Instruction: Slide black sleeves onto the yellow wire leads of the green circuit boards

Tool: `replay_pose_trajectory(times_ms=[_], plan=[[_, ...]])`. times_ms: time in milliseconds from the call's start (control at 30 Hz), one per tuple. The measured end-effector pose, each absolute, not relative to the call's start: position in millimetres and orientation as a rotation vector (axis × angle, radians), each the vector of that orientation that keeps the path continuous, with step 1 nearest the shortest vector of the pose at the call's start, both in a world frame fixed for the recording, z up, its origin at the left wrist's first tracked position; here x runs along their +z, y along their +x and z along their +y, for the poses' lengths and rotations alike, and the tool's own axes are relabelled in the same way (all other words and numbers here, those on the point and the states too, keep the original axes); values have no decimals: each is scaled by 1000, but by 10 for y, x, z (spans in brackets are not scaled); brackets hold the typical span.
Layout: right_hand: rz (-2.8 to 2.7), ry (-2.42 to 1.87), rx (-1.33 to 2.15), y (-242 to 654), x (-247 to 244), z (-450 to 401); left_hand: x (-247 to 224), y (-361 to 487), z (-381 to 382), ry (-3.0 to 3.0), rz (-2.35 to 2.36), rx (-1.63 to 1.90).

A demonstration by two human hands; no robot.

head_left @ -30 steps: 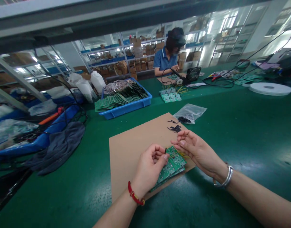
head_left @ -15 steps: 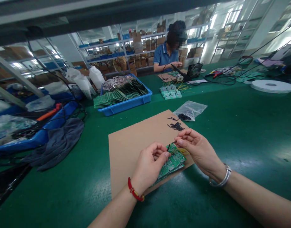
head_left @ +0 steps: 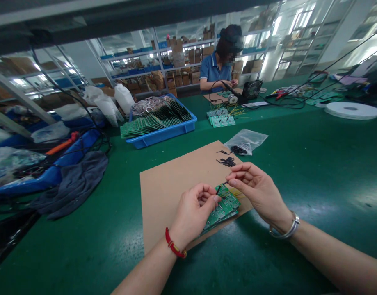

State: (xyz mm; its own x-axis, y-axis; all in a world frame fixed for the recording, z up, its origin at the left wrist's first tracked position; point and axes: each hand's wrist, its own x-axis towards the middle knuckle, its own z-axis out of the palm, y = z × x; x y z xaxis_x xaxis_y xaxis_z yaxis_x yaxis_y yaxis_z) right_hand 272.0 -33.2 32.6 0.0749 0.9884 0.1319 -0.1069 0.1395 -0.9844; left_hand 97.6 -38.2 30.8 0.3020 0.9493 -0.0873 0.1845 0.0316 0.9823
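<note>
Stacked green circuit boards (head_left: 227, 204), short black tube (head_left: 218, 190) tilted above, slim dark piece (head_left: 225, 182) beside

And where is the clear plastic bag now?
In the head view, the clear plastic bag lies right of centre on the green tabletop, at the far corner of the brown cardboard sheet, beyond the right hand.

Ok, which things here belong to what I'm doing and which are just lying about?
Apparently in use:
black piece in left hand
loose black pieces
green circuit boards
cardboard sheet

Apparently just lying about:
dark cloth
white reel
white container
</note>
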Motion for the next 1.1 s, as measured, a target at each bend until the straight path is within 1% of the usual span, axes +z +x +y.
replay_pose_trajectory(times_ms=[267, 400, 633, 967, 1100], plan=[[-1362, -1038, 1031, 2759, 303, -350, 314, 977, -379, 1390, 1102, 857], [-1430, -1019, 1106, 2742, 298, -373, 300, 984, -371, 1322, 1068, 875], [-1351, -1020, 1230, 2678, 294, -386, 304, 967, -363, 1328, 1046, 876], [-1526, -1018, 1175, 2606, 353, -362, 459, 878, -366, 1530, 1064, 829], [-1606, -988, 1060, 2570, 390, -372, 536, 836, -373, 1736, 1097, 781]])
